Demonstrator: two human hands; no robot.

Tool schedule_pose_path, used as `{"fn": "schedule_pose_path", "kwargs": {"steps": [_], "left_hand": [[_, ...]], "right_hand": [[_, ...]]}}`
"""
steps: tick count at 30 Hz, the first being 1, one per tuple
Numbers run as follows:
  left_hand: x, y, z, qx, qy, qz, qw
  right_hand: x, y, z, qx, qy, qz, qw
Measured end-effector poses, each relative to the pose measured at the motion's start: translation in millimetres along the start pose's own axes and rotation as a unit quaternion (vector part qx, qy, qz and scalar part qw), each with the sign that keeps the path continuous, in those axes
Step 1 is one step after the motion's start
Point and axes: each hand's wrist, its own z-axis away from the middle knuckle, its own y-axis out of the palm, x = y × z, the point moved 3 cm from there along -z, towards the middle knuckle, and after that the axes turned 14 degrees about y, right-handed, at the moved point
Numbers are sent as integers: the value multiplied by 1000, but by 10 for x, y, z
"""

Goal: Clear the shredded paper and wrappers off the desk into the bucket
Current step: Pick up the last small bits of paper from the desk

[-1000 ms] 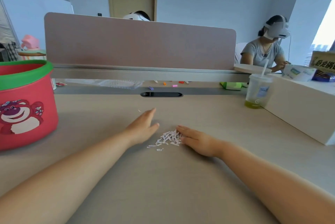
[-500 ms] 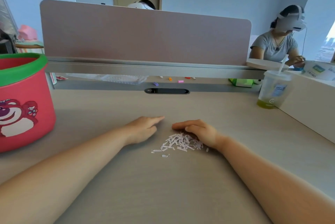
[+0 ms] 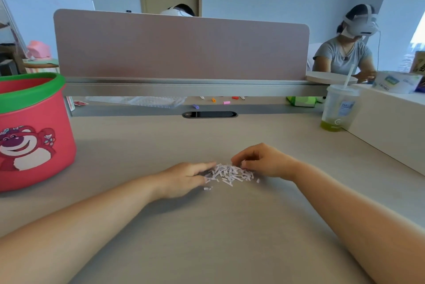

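Observation:
A small heap of white shredded paper (image 3: 228, 174) lies on the beige desk (image 3: 207, 237) in the middle. My left hand (image 3: 184, 177) rests flat on the desk, fingers together, its tips touching the heap's left edge. My right hand (image 3: 262, 161) is curled over the heap's right side, fingertips bent down onto the shreds; whether it has pinched any is unclear. A few stray shreds (image 3: 208, 188) lie just in front of the heap. The red bucket (image 3: 34, 131) with a green rim and a bear picture stands at the far left of the desk.
A pink divider panel (image 3: 181, 46) closes the desk's far side, with small coloured scraps (image 3: 226, 102) and a plastic bag (image 3: 149, 100) beneath it. A drink cup with a straw (image 3: 338, 108) stands far right beside a white box (image 3: 391, 127). A person sits beyond it.
Both hands have drawn the shreds into a tighter heap. My right hand has lifted and curled over the heap's right side; my left hand has slid right up to its left edge.

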Motion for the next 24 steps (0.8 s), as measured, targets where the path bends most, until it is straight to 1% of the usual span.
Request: {"fn": "schedule_pose_path", "kwargs": {"steps": [2,3,4,5,6,7,8,10,13,15,17,19,24], "left_hand": [[-73,4,53,-19,13,74,997],[-82,-34,97,-36,12,65,997],[-72,-91,145,-51,7,8,999],[-50,-149,192,-55,-8,-80,995],[-40,-195,238,-44,-30,-165,985],[-35,-218,277,-25,-53,-225,973],[-40,-209,292,-10,-70,-245,967],[-71,-134,224,-10,-69,-232,970],[-123,-37,-43,-32,-31,-238,970],[-149,-30,-195,-38,-19,-252,967],[-124,-34,-272,-36,-11,-259,965],[-67,-30,-283,-41,-4,-259,965],[-44,1,-316,-95,31,-273,957]], "right_hand": [[-38,-46,76,36,2,-77,996],[-62,-100,102,30,4,-92,995],[-90,-171,130,10,3,-72,997],[-122,-240,159,-11,0,-18,1000],[-162,-286,190,-22,1,49,999],[-200,-301,217,-21,6,111,994],[-229,-281,236,-14,15,155,988],[-227,-169,240,-17,23,201,979],[-80,24,167,-51,-20,264,963],[18,108,93,-71,-50,317,945],[71,143,5,-92,-73,345,931],[98,161,-57,-106,-94,358,923],[97,183,-90,-131,-148,335,921]]}}
